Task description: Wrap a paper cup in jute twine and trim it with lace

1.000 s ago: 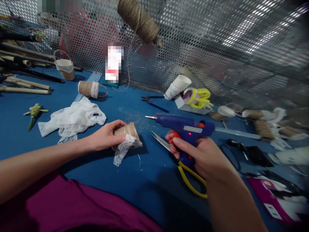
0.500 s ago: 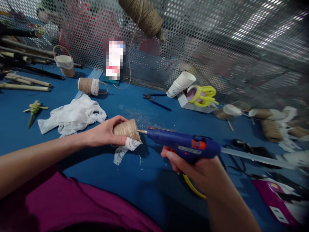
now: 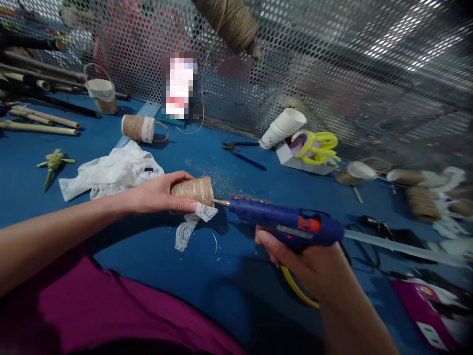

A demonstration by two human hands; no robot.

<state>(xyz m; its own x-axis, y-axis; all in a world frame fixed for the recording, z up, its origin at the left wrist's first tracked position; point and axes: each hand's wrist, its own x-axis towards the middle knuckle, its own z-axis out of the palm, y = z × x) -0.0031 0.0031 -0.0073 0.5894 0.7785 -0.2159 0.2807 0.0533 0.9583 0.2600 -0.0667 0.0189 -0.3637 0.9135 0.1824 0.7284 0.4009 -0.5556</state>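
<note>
My left hand (image 3: 158,193) is wrapped round a twine-covered cup (image 3: 195,190) lying on its side just above the blue table (image 3: 155,266). A strip of white lace (image 3: 189,224) hangs from the cup's rim under my thumb. My right hand (image 3: 306,261) grips a blue hot glue gun (image 3: 286,226) with an orange trigger and a lit red lamp. Its metal nozzle touches the cup's rim where the lace sits. A clear glue stick (image 3: 399,246) juts from the back of the gun.
A heap of white lace (image 3: 111,170), two finished twine cups (image 3: 137,127), bamboo sticks (image 3: 37,123), pliers (image 3: 242,150), stacked paper cups (image 3: 283,125) and yellow scissors (image 3: 314,145) lie about. A twine spool (image 3: 231,22) hangs on the perforated metal wall. More cups crowd the right.
My right hand lowered the glue gun and swung it left, from held up over the table to nozzle against the cup rim. My left hand tipped the cup towards it.
</note>
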